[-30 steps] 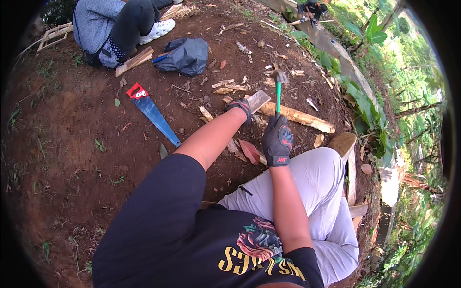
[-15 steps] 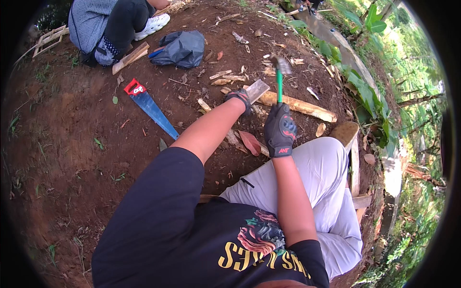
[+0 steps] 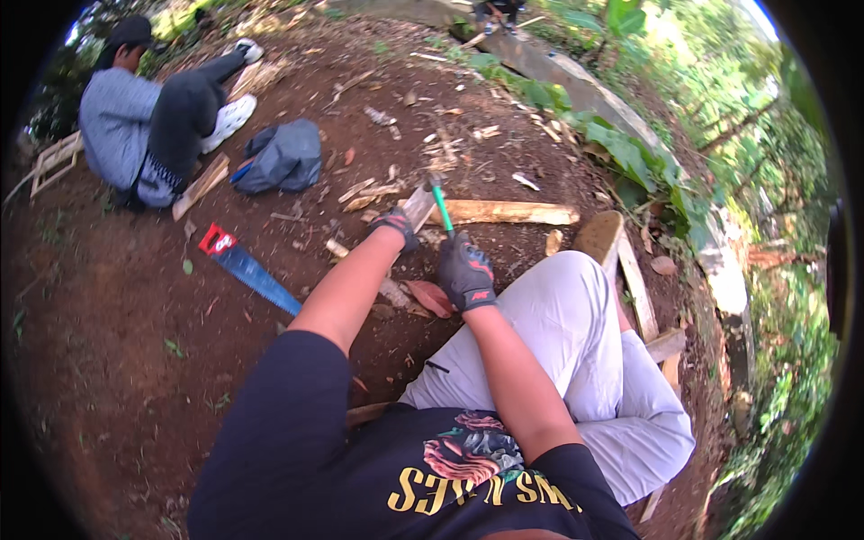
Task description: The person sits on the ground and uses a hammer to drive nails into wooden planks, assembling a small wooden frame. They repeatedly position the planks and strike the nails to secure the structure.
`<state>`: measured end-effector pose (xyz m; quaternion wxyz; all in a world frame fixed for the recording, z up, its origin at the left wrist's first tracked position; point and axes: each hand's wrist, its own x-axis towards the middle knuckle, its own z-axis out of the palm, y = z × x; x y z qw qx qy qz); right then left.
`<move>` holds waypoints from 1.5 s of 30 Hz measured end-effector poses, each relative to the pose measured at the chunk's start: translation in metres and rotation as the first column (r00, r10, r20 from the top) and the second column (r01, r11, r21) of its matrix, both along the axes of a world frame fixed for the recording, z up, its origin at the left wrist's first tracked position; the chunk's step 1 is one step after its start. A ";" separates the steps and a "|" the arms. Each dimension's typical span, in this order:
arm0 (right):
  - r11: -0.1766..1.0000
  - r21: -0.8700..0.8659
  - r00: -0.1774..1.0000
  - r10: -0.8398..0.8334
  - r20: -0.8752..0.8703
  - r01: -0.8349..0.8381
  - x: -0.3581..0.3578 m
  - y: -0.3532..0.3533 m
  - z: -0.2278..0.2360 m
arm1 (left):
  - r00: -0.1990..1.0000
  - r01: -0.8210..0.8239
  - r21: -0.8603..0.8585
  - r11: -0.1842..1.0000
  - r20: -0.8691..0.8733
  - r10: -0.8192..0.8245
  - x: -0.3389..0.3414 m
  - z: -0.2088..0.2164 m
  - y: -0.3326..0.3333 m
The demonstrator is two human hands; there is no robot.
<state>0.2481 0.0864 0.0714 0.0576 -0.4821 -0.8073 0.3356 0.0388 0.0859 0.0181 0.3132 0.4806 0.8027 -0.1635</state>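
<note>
Head view, from the left edge: a small wooden frame (image 3: pixel 56 166) lies on the ground behind a seated co-worker (image 3: pixel 119 112) in a grey top, dark cap and white shoes. Just beside the co-worker's hip rests a split plank (image 3: pixel 202 186), tilted across the brown soil. Nearer, a handsaw (image 3: pixel 256 273) lies flat, its red grip pointing up and left, its blue blade running down toward the left forearm. Above it sits a crumpled dark plastic bag (image 3: pixel 286 155) with something blue poking out at its left side.

The gloved left hand (image 3: pixel 396 227) is closed on the lower end of a short, flat wood piece (image 3: pixel 418 206), which slants up and to the right; the fingertips are mostly hidden. A reddish dry leaf (image 3: pixel 430 297) lies just below, between the two forearms. The hammer (image 3: pixel 441 211) has its green handle leaning up and left, its blurred head by the wood piece's upper end; whether they touch I cannot tell. The gloved right hand (image 3: pixel 466 273) is wrapped around the lower handle.

Farther right, a long, pale length of timber (image 3: pixel 513 212) lies on the ground near the sole of a brown shoe (image 3: pixel 600 236). Broad green leaves (image 3: pixel 630 160) line the slope beyond.
</note>
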 end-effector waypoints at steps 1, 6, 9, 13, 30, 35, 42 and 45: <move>0.999 0.041 0.992 -0.023 -0.128 0.029 -0.002 -0.004 0.026 | 1.000 -0.018 -0.034 0.999 -0.016 0.017 -0.013 -0.020 -0.014; 0.966 0.182 0.929 -0.108 -0.355 0.182 0.066 0.039 0.137 | 0.990 -0.130 -0.125 0.984 -0.070 0.121 0.000 0.003 -0.028; 0.864 0.395 0.905 -0.145 -0.400 0.313 0.173 0.065 0.177 | 0.991 -0.135 -0.110 0.985 0.002 0.136 0.014 0.013 -0.031; 0.753 0.405 0.851 -0.500 -0.161 0.519 0.342 0.052 0.257 | 0.965 -0.249 0.064 0.966 0.098 0.243 -0.009 -0.012 -0.050; 0.017 0.437 0.138 -0.960 -0.245 0.899 0.608 -0.095 0.180 | 0.931 -0.322 0.668 0.671 0.096 0.352 0.042 0.074 -0.018; 0.095 0.292 0.137 -0.982 -0.127 0.952 0.672 -0.024 0.113 | 0.956 -0.279 0.768 0.577 0.278 0.092 0.201 0.145 0.083; 0.194 0.320 0.065 -0.925 0.373 0.927 0.731 -0.007 0.022 | 0.697 -0.260 0.730 0.632 0.595 -0.401 0.459 0.192 0.203; 0.217 0.321 0.045 -0.883 0.468 0.922 0.738 -0.012 0.007 | 0.679 -0.272 0.706 0.654 0.623 -0.389 0.518 0.154 0.239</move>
